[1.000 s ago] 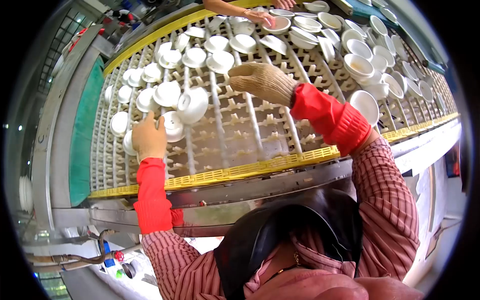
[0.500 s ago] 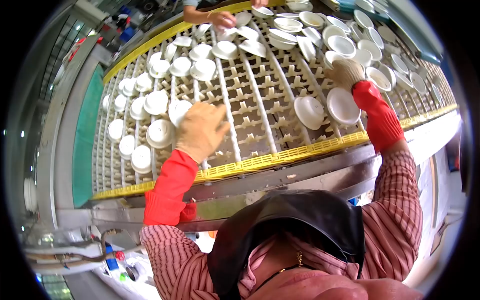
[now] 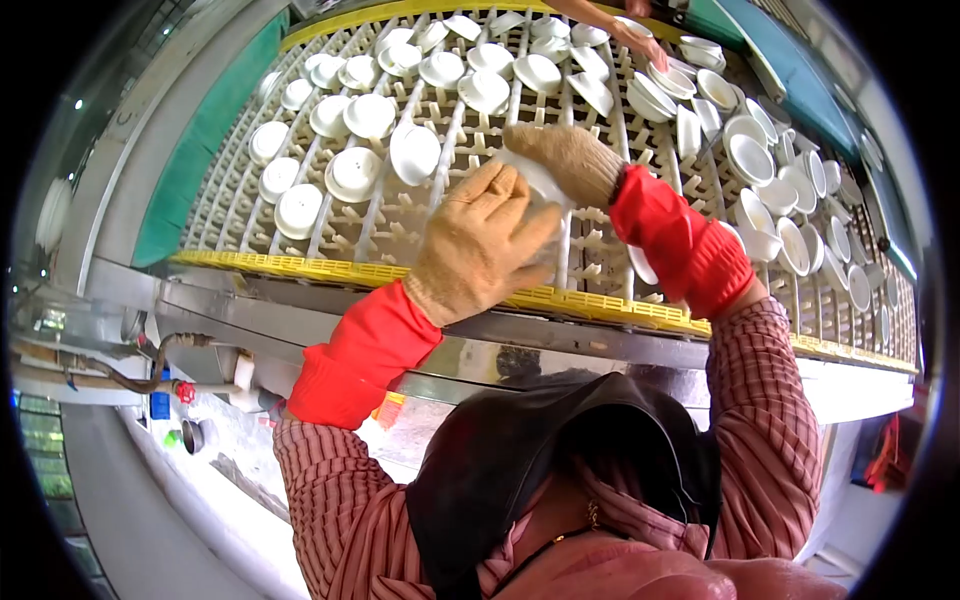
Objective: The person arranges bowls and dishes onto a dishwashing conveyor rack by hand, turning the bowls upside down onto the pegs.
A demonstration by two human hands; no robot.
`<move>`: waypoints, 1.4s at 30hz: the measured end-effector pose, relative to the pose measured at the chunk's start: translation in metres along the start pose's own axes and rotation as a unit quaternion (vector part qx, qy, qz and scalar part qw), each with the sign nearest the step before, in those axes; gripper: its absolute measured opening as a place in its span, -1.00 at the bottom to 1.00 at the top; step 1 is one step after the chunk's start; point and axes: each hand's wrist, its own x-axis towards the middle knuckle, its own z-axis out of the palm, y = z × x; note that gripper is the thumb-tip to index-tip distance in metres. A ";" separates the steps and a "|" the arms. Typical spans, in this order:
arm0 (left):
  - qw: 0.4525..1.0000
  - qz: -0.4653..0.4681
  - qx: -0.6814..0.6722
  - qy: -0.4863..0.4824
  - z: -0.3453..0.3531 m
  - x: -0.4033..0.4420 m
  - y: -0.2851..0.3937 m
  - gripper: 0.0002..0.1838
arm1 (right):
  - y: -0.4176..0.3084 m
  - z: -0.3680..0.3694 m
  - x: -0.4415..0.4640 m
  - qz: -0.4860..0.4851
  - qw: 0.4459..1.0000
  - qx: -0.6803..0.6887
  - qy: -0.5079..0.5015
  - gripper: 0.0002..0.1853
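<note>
Both my hands wear tan work gloves with red cuffs and come together over a pegged conveyor rack (image 3: 385,225). A white bowl (image 3: 535,178), partly hidden and slightly blurred, is between them. My right hand (image 3: 568,160) curls over its far side. My left hand (image 3: 485,240) grips its near left side with bent fingers. Just left of the gloves, another white bowl (image 3: 415,154) leans on the pegs. Below my right cuff, one more white dish (image 3: 643,265) is mostly covered.
Upturned white bowls (image 3: 370,116) sit in rows on the rack's left part. On the right, many bowls and dishes (image 3: 750,160) lie in a jumble. Another person's hand (image 3: 640,42) reaches in from the far side. A yellow edge strip (image 3: 380,273) runs along the near side.
My right hand has moved left from the jumbled bowls, and my left hand has shifted right; a bowl is now between them. The other person's hand has moved right in view.
</note>
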 end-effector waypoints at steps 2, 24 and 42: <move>0.996 0.015 0.000 -0.086 0.004 0.002 -0.001 -0.38 | 0.024 0.017 0.025 -0.092 0.977 -0.043 0.185 -0.45; 0.896 -0.415 0.154 -0.033 0.014 -0.030 -0.076 -0.61 | 0.216 -0.013 -0.054 0.328 0.932 -0.145 0.050 -0.35; 0.912 -0.376 0.163 0.020 0.057 -0.023 -0.119 -0.40 | 0.129 -0.006 -0.015 0.181 0.959 -0.011 0.219 -0.50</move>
